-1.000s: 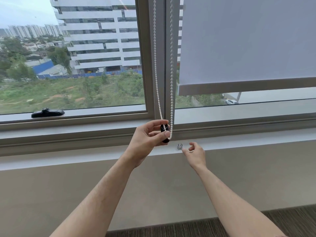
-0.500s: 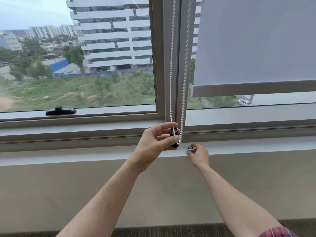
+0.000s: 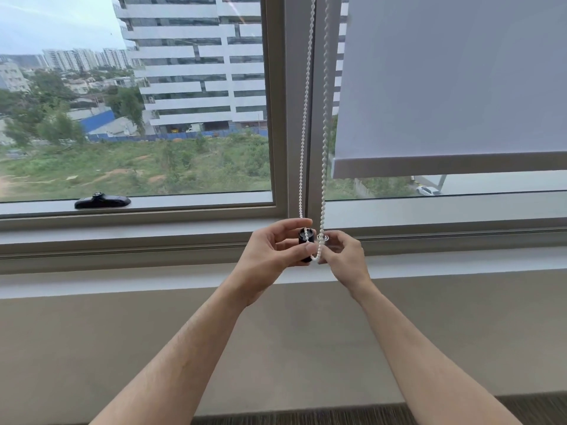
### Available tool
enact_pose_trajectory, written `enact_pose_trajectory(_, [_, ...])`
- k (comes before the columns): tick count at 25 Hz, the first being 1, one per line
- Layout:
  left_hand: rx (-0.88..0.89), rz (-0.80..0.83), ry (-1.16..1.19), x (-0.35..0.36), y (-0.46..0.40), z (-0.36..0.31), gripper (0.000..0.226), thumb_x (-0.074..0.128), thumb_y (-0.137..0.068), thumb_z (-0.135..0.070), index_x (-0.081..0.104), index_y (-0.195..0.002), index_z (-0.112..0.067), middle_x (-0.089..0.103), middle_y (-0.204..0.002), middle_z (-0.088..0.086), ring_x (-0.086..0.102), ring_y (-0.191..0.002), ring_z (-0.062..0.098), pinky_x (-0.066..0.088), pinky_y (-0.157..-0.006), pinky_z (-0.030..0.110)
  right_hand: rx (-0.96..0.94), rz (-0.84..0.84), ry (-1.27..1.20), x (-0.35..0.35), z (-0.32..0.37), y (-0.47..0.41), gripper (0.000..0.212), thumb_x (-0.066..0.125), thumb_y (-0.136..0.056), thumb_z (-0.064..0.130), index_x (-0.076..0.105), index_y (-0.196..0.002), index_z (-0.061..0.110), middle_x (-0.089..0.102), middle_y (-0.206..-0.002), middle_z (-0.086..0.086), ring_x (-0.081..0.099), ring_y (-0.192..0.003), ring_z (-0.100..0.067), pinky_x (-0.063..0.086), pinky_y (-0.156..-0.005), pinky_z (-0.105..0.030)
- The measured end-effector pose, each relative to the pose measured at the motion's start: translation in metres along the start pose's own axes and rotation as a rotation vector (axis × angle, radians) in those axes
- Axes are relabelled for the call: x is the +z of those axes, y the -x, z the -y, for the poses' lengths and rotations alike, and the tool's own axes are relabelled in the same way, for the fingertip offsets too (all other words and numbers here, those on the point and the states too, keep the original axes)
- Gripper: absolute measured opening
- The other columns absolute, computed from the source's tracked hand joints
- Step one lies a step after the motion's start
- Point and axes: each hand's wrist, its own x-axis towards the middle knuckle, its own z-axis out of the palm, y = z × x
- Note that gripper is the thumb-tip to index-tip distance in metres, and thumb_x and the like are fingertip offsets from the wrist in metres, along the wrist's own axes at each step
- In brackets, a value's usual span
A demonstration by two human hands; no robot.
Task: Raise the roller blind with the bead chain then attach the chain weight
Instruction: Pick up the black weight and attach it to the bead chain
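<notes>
A white bead chain (image 3: 324, 124) hangs as a loop in front of the window's centre post. My left hand (image 3: 270, 256) grips a black cylindrical chain weight (image 3: 306, 240) at the bottom of the loop, thumb and fingertips around it. My right hand (image 3: 345, 259) pinches a small silver part (image 3: 323, 238) right beside the weight, touching the chain's right strand. The grey roller blind (image 3: 454, 87) covers the upper right pane; its bottom bar (image 3: 445, 165) hangs a little above the sill.
A black window handle (image 3: 102, 201) lies on the left pane's lower frame. The white sill ledge (image 3: 122, 280) runs across below the frame, with a beige wall under it and dark carpet (image 3: 537, 409) at the bottom edge.
My right hand took the small silver part off the sill ledge and lifted it up to the weight. My left hand kept hold of the weight and chain.
</notes>
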Motion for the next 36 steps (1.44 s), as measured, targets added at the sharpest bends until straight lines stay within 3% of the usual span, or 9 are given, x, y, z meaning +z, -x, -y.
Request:
enact_pose_trajectory(5, [-0.012,-0.032,-0.045,0.003,0.002,-0.001,0.042,0.081,-0.076,-0.010,0.068,-0.115,-0.016,0.077,-0.095,0.002,0.072,-0.088,0.016,0.057,-0.079,0.034,-0.161,0.174,-0.147,-0.012,0.059,0.011,0.023,0.066,-0.092,0.005,0.066,-0.115,0.005,0.073,-0.083,-0.005,0.073,-0.066,-0.007,0.056,-0.060,-0.020])
enact_pose_trajectory(11, [-0.018,-0.059,-0.024,0.006,0.003,-0.005,0.049,0.081,-0.071,-0.014,0.067,-0.118,-0.015,0.076,-0.097,0.008,0.071,-0.088,0.018,0.058,-0.079,0.033,-0.294,0.323,0.003,-0.034,0.091,0.013,0.033,0.054,-0.096,-0.003,0.059,-0.128,0.005,0.060,-0.098,-0.014,0.071,-0.076,-0.007,0.056,-0.074,-0.021])
enact_pose_trajectory(14, [-0.009,-0.087,-0.035,0.007,0.002,-0.004,0.040,0.079,-0.076,-0.005,0.069,-0.114,-0.017,0.075,-0.098,0.010,0.070,-0.089,0.020,0.058,-0.079,0.033,-0.369,0.369,0.154,-0.040,0.098,0.010,0.040,0.053,-0.095,-0.006,0.058,-0.133,0.007,0.050,-0.101,0.001,0.068,-0.084,-0.022,0.057,-0.083,-0.031])
enact_pose_trajectory(16, [-0.004,-0.113,-0.049,0.008,0.001,-0.005,0.037,0.078,-0.078,-0.003,0.070,-0.110,-0.018,0.074,-0.097,0.011,0.069,-0.090,0.022,0.059,-0.083,0.039,-0.435,0.404,0.254,-0.042,0.103,0.012,0.041,0.055,-0.094,-0.001,0.061,-0.132,0.013,0.052,-0.100,0.008,0.064,-0.091,-0.032,0.057,-0.087,-0.036])
enact_pose_trajectory(21, [-0.011,-0.126,-0.080,0.011,-0.002,-0.005,0.039,0.078,-0.079,-0.004,0.069,-0.116,-0.012,0.076,-0.100,0.012,0.070,-0.090,0.022,0.058,-0.085,0.040,-0.483,0.374,0.278,-0.044,0.118,0.019,0.032,0.069,-0.085,0.004,0.069,-0.109,0.025,0.074,-0.092,0.003,0.072,-0.088,-0.020,0.059,-0.084,-0.041])
enact_pose_trajectory(27, [-0.021,-0.135,-0.091,0.015,-0.005,-0.005,0.031,0.079,-0.078,-0.006,0.075,-0.105,-0.021,0.077,-0.089,0.003,0.069,-0.081,0.019,0.058,-0.082,0.039,-0.627,0.403,0.442,-0.047,0.132,0.018,0.021,0.070,-0.087,0.001,0.075,-0.106,0.006,0.071,-0.098,-0.004,0.069,-0.086,-0.012,0.053,-0.078,-0.018])
enact_pose_trajectory(30, [-0.023,-0.120,-0.097,0.017,-0.005,-0.007,0.028,0.079,-0.078,-0.009,0.078,-0.097,-0.029,0.076,-0.087,0.002,0.067,-0.078,0.020,0.058,-0.082,0.041,-0.667,0.413,0.478,-0.048,0.139,0.018,0.019,0.072,-0.086,0.003,0.077,-0.103,0.006,0.070,-0.095,-0.002,0.068,-0.087,-0.014,0.052,-0.078,-0.017])
enact_pose_trajectory(33, [-0.029,-0.113,-0.111,0.018,-0.004,-0.010,0.028,0.080,-0.078,-0.012,0.076,-0.103,-0.023,0.075,-0.088,0.008,0.066,-0.077,0.022,0.058,-0.082,0.043,-0.671,0.422,0.496,-0.050,0.142,0.018,0.019,0.073,-0.085,0.005,0.077,-0.104,0.008,0.072,-0.096,-0.003,0.069,-0.090,-0.014,0.052,-0.081,-0.020])
enact_pose_trajectory(36, [-0.049,-0.106,-0.116,0.019,-0.002,-0.014,0.029,0.080,-0.077,-0.014,0.075,-0.105,-0.021,0.074,-0.083,0.005,0.066,-0.071,0.018,0.058,-0.081,0.045,-0.677,0.411,0.499,-0.050,0.143,0.017,0.019,0.074,-0.085,0.008,0.077,-0.104,0.009,0.070,-0.095,0.001,0.065,-0.085,0.000,0.045,-0.078,-0.011])
